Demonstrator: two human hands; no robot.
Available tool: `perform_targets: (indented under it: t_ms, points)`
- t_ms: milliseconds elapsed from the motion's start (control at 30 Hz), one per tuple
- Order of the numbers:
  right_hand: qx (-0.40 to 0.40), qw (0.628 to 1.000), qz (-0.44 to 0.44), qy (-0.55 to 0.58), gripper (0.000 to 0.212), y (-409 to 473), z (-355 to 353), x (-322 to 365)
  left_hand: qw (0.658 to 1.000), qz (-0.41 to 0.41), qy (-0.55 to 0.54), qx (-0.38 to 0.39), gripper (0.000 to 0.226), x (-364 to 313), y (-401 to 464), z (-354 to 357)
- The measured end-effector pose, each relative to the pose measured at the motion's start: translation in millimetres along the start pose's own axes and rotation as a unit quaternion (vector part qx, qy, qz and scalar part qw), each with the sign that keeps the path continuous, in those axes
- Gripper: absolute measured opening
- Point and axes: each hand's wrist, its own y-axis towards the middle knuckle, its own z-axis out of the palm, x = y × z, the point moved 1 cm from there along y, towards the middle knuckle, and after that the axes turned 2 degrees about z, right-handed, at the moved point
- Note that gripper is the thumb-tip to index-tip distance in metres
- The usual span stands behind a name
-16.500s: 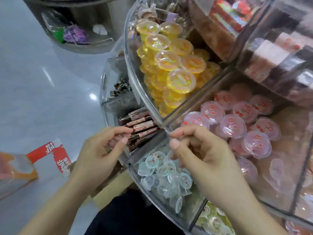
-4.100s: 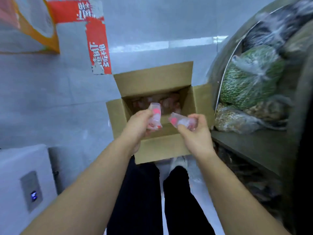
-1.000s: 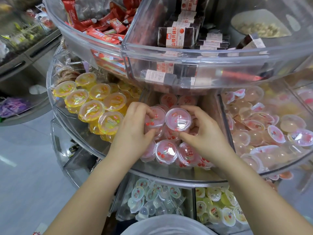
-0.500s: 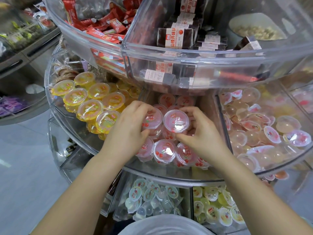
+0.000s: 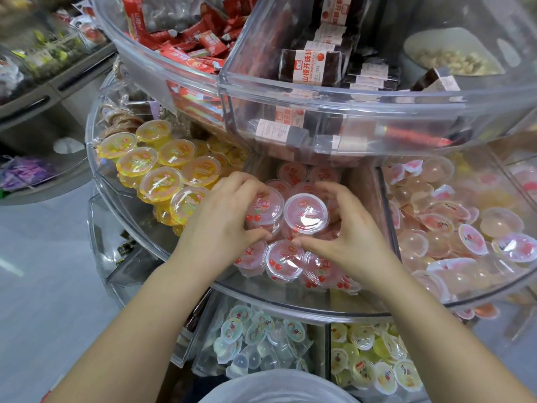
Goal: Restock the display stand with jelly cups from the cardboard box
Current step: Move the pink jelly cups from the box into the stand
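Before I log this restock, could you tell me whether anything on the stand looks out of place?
Nothing stands out. Both hands, left and right, are setting pink jelly cups lid-up among matching ones; the yellow cups sit in their own bin.

floor (image 5: 37, 257): pale grey, glossy — light streak | second display unit (image 5: 43, 91): left, behind

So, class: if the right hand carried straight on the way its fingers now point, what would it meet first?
The right hand points up-left, curled around a pink jelly cup. Going on, it would press into that cup first, then probably the left hand's cup beside it; depth is unclear.
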Motion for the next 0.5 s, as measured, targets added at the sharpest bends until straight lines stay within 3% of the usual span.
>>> perform_targets:
  t_ms: [167, 300, 367, 500]
  points:
    - [-0.032, 0.999, -0.022, -0.001, 0.079, -10, -14, 14, 1.000, 0.003, -0.011, -0.026, 0.064, -5, -9, -9]
    - [-0.088, 0.991, -0.096, 0.042, 0.040, -27, -24, 39, 0.985, -0.017, -0.103, -0.140, 0.037, -8, -38, -27]
    - [-0.044, 0.984, -0.123, 0.119, 0.024, -38, -16, 52, 0.974, -0.047, -0.127, -0.183, 0.024, -5, -66, -32]
    - [0.184, 0.948, -0.124, 0.228, 0.016, -60, 33, 73, 0.963, -0.125, -0.119, -0.207, 0.012, 2, -137, -27]
